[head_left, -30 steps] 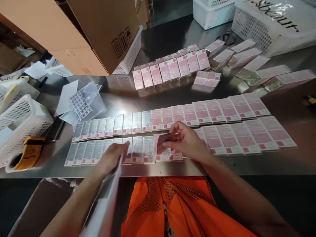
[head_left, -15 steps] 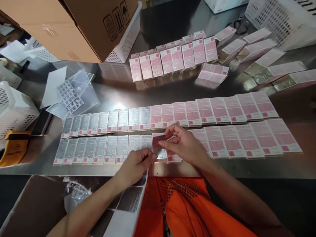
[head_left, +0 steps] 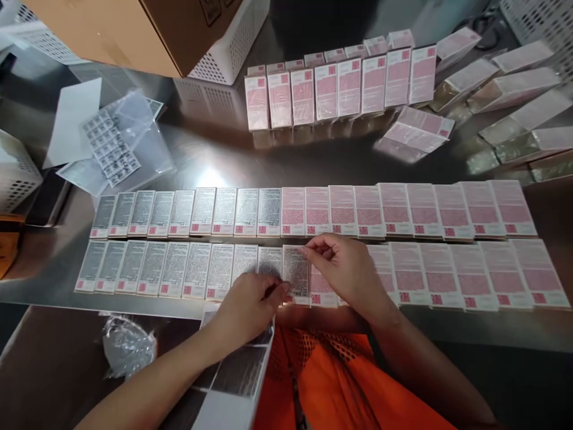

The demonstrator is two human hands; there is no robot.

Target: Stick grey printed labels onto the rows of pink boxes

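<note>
Two long rows of flat boxes lie on the steel table (head_left: 215, 164). Those on the left carry grey printed labels (head_left: 197, 270); the ones on the right show bare pink faces (head_left: 441, 275). My right hand (head_left: 347, 269) pinches the top right corner of a grey label (head_left: 295, 272) that lies flat on a near-row box. My left hand (head_left: 250, 310) grips a sheet of labels (head_left: 237, 373) below the table edge, and its fingertips touch that label's lower left corner.
A third row of pink boxes (head_left: 340, 89) stands at the back, with loose boxes (head_left: 514, 89) lying to its right. A cardboard carton (head_left: 111, 30), white baskets (head_left: 233, 42), a clear bag of small labels (head_left: 111, 143) and crumpled plastic (head_left: 128, 346) are on the left.
The label, lifted and showing its reddish sheen in my right hand before, now lies flat on the box. My left hand came in from the left to its lower corner. The camera tilted down.
</note>
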